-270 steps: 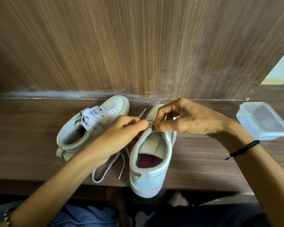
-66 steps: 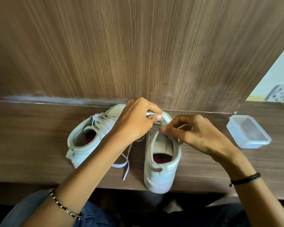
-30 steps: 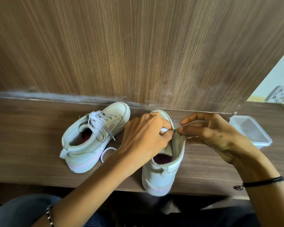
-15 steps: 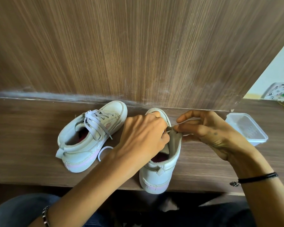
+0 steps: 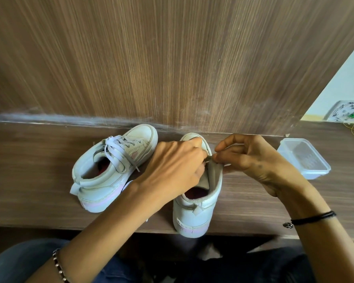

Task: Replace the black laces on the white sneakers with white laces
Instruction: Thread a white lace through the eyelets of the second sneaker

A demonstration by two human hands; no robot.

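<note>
A brown wood-grain ledge [image 5: 29, 180] is seen, on which two white sneakers are set side by side, toes toward the back. A laced sneaker [image 5: 94, 193] is angled at the left, and a second sneaker [image 5: 194, 217] is stood near the middle, its heel carried just past the front edge. A clear plastic container [image 5: 305, 160] is placed well apart at the right.

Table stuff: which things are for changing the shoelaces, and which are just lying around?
For the job: laced sneaker; second sneaker, worked on by the left hand and the right hand, which pinches at its tongue.
Lying about: clear plastic box; white thing far right, too unclear to name.
</note>
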